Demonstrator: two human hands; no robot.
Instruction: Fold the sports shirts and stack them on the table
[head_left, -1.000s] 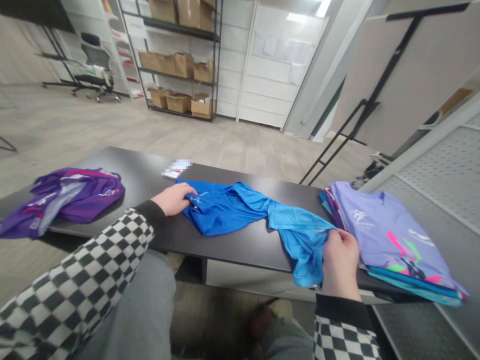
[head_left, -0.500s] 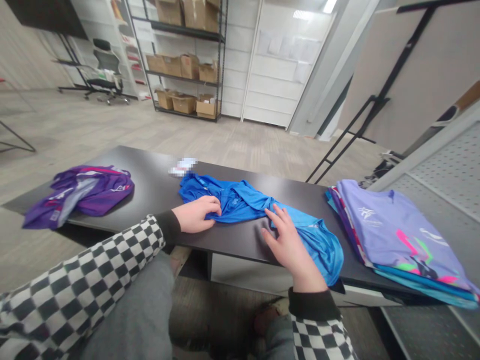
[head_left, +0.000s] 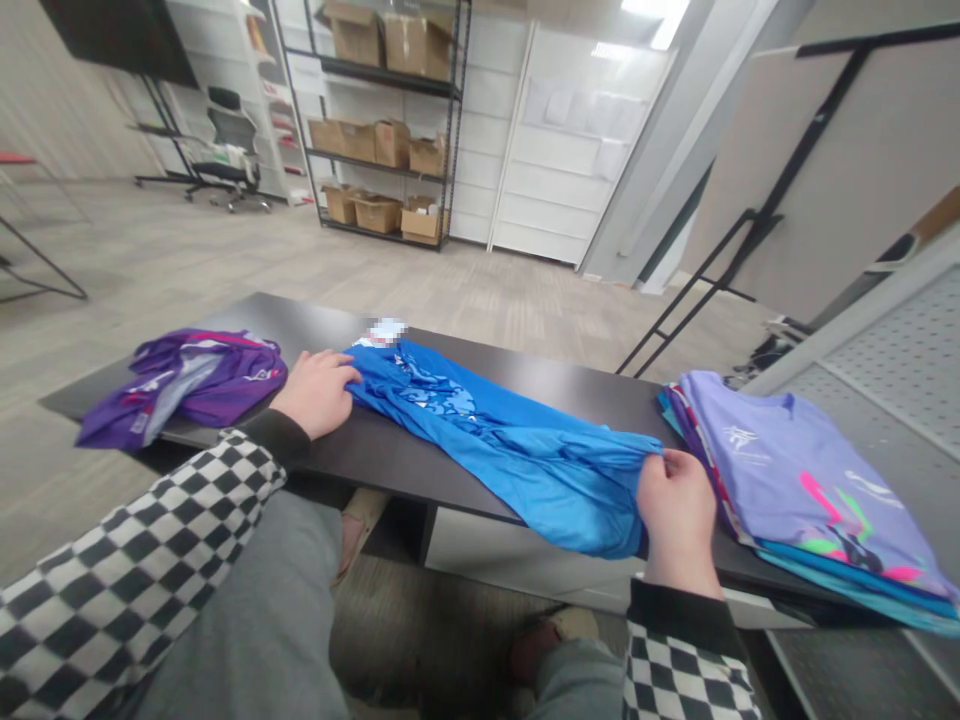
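A crumpled purple shirt (head_left: 210,380) and folded lilac shirts (head_left: 802,470) lie on the black table (head_left: 577,405), with cardboard boxes (head_left: 375,140) on metal shelves (head_left: 442,130) behind.

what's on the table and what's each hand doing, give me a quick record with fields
left hand: fingers touching one end of the blue shirt
right hand: gripping the other end of the blue shirt
surface: black table
left of shirt: crumpled purple garment
right of shirt: folded lavender shirt stack
background: metal shelving with cardboard boxes
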